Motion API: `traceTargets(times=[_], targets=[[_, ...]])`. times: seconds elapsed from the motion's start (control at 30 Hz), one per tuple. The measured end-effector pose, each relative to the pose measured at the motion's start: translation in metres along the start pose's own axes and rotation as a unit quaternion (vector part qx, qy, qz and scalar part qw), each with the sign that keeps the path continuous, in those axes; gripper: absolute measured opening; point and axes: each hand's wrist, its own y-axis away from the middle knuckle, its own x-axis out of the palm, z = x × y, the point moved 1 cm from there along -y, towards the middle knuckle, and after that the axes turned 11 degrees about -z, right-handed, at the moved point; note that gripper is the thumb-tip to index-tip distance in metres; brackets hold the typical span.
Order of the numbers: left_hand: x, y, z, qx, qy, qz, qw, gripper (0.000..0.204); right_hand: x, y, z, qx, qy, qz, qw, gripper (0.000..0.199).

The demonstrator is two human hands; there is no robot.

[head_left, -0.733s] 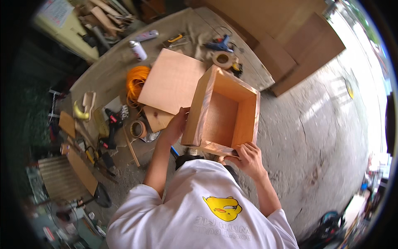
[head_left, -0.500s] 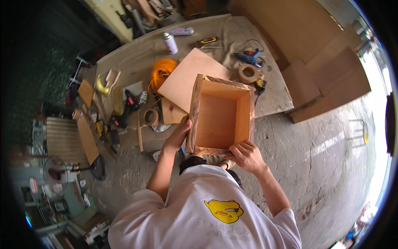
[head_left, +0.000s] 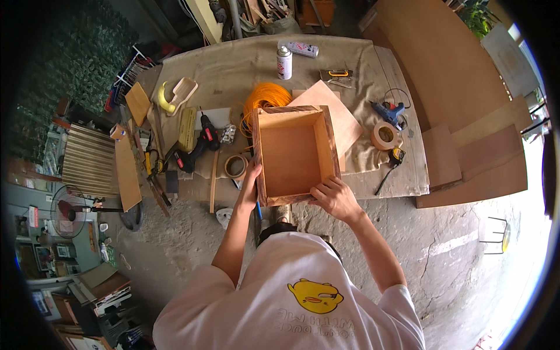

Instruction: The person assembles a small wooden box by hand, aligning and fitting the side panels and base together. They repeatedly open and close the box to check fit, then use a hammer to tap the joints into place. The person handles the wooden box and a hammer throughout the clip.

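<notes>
A square wooden box with dark-grained rims is held up in front of me, its hollow side facing me. My left hand grips its left wall near the lower corner, most fingers out of sight behind it. At the lower right corner my right hand is closed over the rim. Behind the box, on the cloth-covered table, lie a thin square plywood sheet and a coil of orange hose or cord, both partly covered by the box.
On the table are a cordless drill, tape rolls, a glue gun, a tape measure, and spray cans. Large boards lean at the right. A fan stands at the left.
My view has turned, so the table appears shifted to the right and straighter. The box has tipped a little more upright and still sits in both hands.
</notes>
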Motion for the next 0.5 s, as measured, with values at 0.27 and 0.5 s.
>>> traceTargets(times=[0.27, 0.5], targets=[[-0.033, -0.056, -0.010, 0.267, -0.411, -0.080, 0.868, 0.068, 0.077, 0.009, -0.027, 0.026, 0.041, 0.034, 0.998, 0.020], [-0.038, -0.071, 0.003, 0.224, -0.281, -0.065, 0.931, 0.061, 0.087, 0.012, -0.019, 0.169, 0.063, 0.049, 0.982, 0.025]])
